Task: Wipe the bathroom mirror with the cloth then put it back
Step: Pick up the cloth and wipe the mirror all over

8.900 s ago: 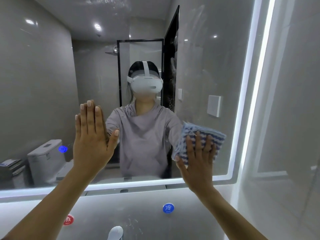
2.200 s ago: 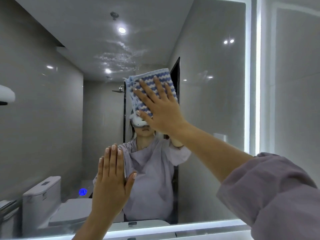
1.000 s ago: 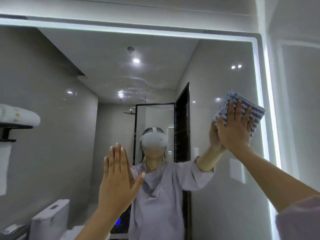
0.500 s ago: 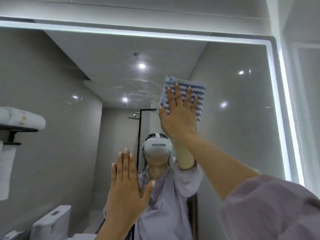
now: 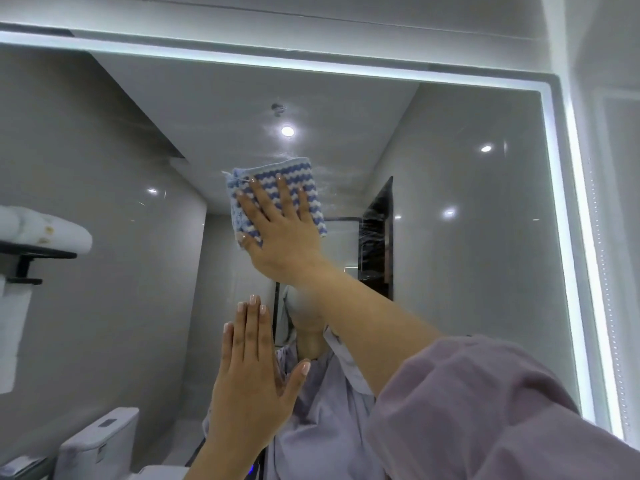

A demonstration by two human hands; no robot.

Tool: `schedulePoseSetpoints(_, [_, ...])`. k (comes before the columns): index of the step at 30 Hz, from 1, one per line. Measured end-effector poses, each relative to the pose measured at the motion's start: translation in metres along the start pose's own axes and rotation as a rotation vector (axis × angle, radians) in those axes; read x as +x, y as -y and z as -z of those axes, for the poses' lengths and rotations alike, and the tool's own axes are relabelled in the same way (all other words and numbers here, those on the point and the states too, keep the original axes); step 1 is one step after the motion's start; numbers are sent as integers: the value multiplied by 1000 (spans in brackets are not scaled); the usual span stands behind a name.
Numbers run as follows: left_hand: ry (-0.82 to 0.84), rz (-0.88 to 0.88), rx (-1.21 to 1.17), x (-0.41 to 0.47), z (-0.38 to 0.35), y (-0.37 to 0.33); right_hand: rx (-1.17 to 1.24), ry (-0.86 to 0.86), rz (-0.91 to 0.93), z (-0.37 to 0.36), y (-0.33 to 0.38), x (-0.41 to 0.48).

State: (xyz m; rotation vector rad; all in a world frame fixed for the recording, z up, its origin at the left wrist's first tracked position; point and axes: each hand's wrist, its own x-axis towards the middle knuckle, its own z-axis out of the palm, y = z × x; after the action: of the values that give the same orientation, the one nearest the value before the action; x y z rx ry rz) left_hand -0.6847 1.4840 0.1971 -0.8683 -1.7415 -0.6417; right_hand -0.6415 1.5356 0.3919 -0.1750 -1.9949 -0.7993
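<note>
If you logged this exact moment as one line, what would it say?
step: wiping mirror | right hand: flat, presses cloth high on mirror | left hand: flat on mirror, lower | put-back: not done

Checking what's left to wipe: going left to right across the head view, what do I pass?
Reflected rolled towel → cloth → reflected dark doorway → mirror's lit right edge.

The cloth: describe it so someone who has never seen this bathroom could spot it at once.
Find the big lit-edged mirror. Near its upper middle, the right hand presses the cloth flat on the glass. It alone has blue and white wavy stripes.
</note>
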Motion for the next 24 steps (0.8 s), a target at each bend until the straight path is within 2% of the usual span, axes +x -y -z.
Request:
schedulePoseSetpoints(5, [1, -8, -2, 0, 2, 1, -32, -13, 87, 10, -32, -2])
schedulePoseSetpoints(8, [-2, -10, -12, 0, 4, 1, -36, -44, 62, 13, -55, -4])
schedulePoseSetpoints(13, [8, -5, -26, -1, 4, 2, -86, -71, -68, 22, -96, -8])
schedulePoseSetpoints(20, [-5, -7, -12, -1, 0, 2, 5, -95, -372, 41, -167, -21])
schedulePoseSetpoints(24, [-23, -11, -17, -1, -3, 2, 28, -99, -445, 40, -170, -24])
